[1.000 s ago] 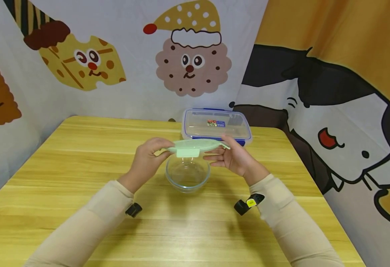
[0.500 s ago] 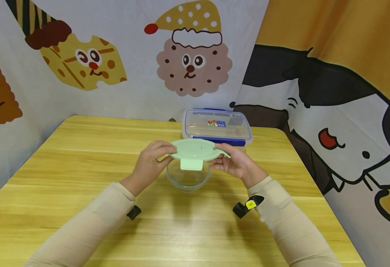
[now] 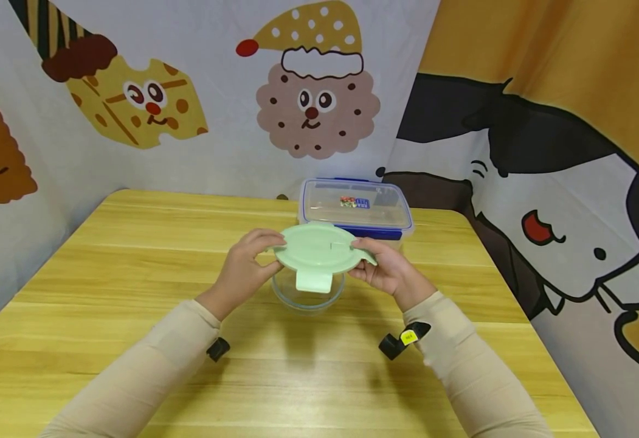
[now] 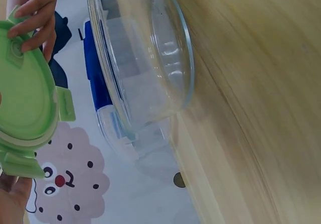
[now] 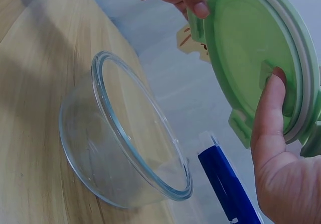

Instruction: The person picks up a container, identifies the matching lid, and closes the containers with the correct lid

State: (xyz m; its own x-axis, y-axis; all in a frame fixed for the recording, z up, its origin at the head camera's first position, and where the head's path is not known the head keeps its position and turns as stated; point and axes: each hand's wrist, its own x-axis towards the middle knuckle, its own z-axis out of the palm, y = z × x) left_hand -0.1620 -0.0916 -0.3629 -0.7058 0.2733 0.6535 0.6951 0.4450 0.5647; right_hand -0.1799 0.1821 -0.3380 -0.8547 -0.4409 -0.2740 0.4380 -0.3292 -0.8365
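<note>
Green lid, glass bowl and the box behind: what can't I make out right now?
- Glass bowl, far rim: head view, hidden behind the green lid.
- Green lid, one side: left wrist view, cut off by the left edge.
- Box, left part of its blue front latch: head view, behind the lid.
- Box label, lettering: head view, too small to read.

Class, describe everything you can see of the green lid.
The lid is round, pale green, apparently plastic, with unfastened side flaps and a pale ring around its underside. Its top shows in the head view. It is held above the glass bowl, apart from it, the left hand and right hand gripping opposite edges.
</note>
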